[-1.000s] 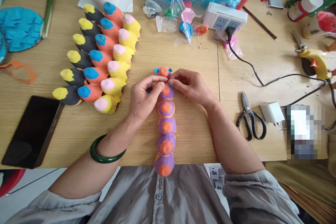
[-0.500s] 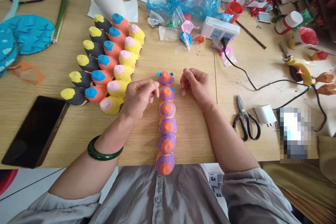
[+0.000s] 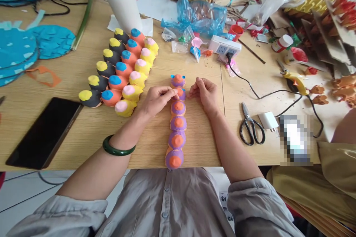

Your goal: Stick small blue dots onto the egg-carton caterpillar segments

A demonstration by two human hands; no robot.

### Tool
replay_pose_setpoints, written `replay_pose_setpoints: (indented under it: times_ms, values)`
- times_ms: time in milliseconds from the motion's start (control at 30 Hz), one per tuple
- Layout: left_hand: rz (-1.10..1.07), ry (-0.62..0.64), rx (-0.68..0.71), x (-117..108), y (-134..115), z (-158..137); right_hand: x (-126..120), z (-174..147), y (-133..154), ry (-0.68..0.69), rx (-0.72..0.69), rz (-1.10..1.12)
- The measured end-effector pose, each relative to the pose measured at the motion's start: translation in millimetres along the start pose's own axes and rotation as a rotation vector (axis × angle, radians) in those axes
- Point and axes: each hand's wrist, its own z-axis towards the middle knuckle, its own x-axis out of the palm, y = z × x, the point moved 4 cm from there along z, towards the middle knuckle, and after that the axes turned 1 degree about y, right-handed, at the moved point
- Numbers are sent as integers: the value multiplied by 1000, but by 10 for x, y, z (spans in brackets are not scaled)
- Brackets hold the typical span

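Has left hand (image 3: 161, 98) mid-frame, thumb and fingertips pinched together at second cup from top of purple-and-orange egg-carton strip (image 3: 178, 122); can't make out anything between the tips. Has right hand (image 3: 204, 94) just right of that cup, apart from strip, fingers loosely curled, thumb up near forefinger; can't make out any grip. Strip in vertical line, mid-frame to lower center, blue bits (image 3: 183, 77) on top two cups.
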Motion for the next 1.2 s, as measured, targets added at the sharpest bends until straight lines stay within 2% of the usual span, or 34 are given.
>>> replay_pose_setpoints:
  times_ms: [100, 200, 267, 367, 433, 533, 633, 733, 833, 900, 1033, 1133, 1200]
  values:
    - [-164, -74, -38, -43, -15, 12, -34, -17, 24, -82, -56, -34]
    - [-449, -107, -91, -53, -75, 23, -70, -50, 65, -168, -174, -122]
    - [-644, -97, -126, -29, -137, 4, -88, -97, 119, -239, -300, -223]
    - [-816, -51, -143, 34, -235, -74, -38, -227, 268, -298, -592, -480]
    - [-853, 6, -151, 89, -276, -138, 77, -331, 363, -234, -794, -673]
    - [-824, 71, -141, 140, -299, -203, 279, -447, 415, -38, -965, -833]
    - [-723, 139, -88, 158, -308, -213, 422, -497, 391, 112, -1000, -915]
    - [-581, 164, -14, 161, -302, -201, 439, -499, 393, 142, -942, -868]
    - [-455, 34, 117, 107, -283, -190, 371, -493, 452, 112, -902, -779]
    - [-380, -46, 197, 68, -267, -192, 311, -487, 499, 60, -923, -756]
    - [-290, 8, 172, 83, -203, -185, 257, -469, 507, 30, -1019, -770]
    - [-293, -23, 153, 81, -176, -180, 272, -466, 460, 73, -1057, -795]
    - [-291, -50, 150, 82, -169, -177, 279, -461, 429, 76, -1030, -840]
